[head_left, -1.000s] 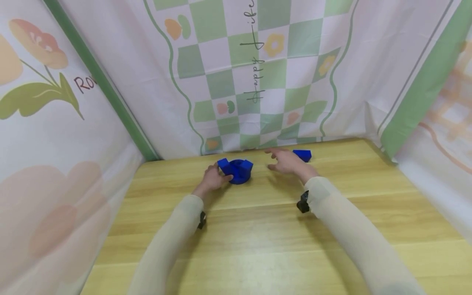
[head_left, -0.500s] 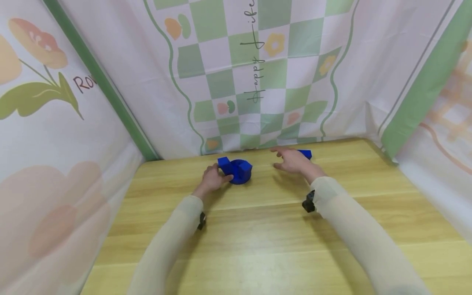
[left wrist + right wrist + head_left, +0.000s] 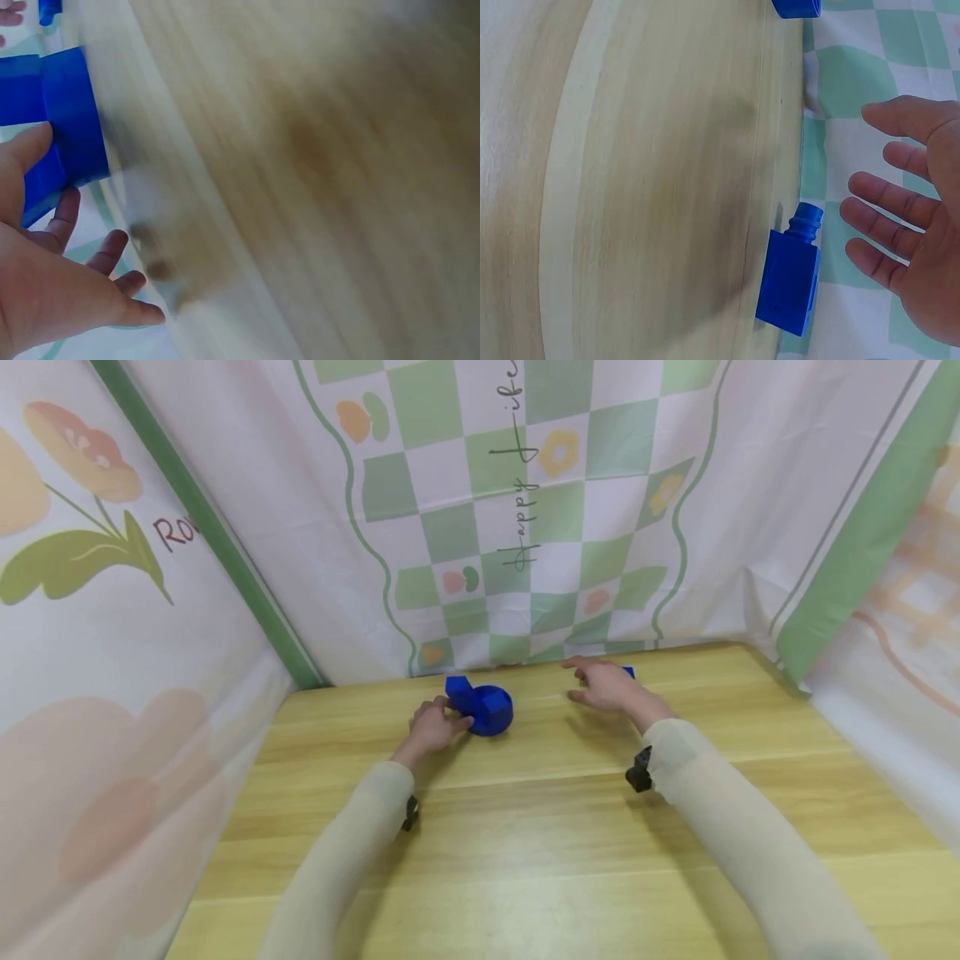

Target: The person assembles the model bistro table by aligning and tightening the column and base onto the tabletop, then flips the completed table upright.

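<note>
My left hand [image 3: 432, 727] pinches a blue round part [image 3: 501, 723] between thumb and fingers near the back of the table. Blocky arms stick up from this part, one of them a raised block [image 3: 458, 687] at its left. In the left wrist view the thumb lies on a flat face of the blue part [image 3: 81, 116], with the other fingers spread apart. My right hand [image 3: 609, 685] hovers above the table with fingers spread, holding nothing. Below it lies a blue block with a ridged, screw-like stub [image 3: 789, 279]; in the head view the hand hides most of it.
The wooden table [image 3: 495, 860] meets a hanging checkered cloth [image 3: 525, 510] right behind both hands. Printed cloth also hangs along the left and right sides. Each wrist bears a small black camera.
My right hand has moved to the right, over the loose blue block. The round part has turned slightly in my left hand, its right arm coming nearer to me.
</note>
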Motion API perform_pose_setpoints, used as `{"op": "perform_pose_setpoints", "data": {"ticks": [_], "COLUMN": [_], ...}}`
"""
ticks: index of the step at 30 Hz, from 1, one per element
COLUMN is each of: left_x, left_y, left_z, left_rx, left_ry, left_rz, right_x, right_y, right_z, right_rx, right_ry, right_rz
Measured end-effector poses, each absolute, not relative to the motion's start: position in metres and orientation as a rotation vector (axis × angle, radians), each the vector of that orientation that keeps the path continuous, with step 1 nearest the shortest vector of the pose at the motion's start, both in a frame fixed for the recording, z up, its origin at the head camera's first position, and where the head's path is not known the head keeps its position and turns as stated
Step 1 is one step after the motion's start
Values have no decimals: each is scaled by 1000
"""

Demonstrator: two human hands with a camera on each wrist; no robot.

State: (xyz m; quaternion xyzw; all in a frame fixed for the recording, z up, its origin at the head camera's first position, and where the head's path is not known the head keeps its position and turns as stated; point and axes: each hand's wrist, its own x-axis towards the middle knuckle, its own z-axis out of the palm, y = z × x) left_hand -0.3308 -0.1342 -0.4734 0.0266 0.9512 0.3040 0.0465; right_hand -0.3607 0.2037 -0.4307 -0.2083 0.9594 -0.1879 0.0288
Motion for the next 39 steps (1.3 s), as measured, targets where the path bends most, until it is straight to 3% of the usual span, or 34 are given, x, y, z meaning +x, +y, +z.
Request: {"op": "perform_pose_setpoints", "data": {"ticks": [39], "left_x": [-329], "left_y": [-135], "left_z": [-477], "left_rx": [138], "left_ry": [2968], "left_rz": [1046], "right_x": [-362], "right_y": [232], "right_z": [-441], "right_rx": [-621], "right_ry": [3011], "right_rz": [-567]}}
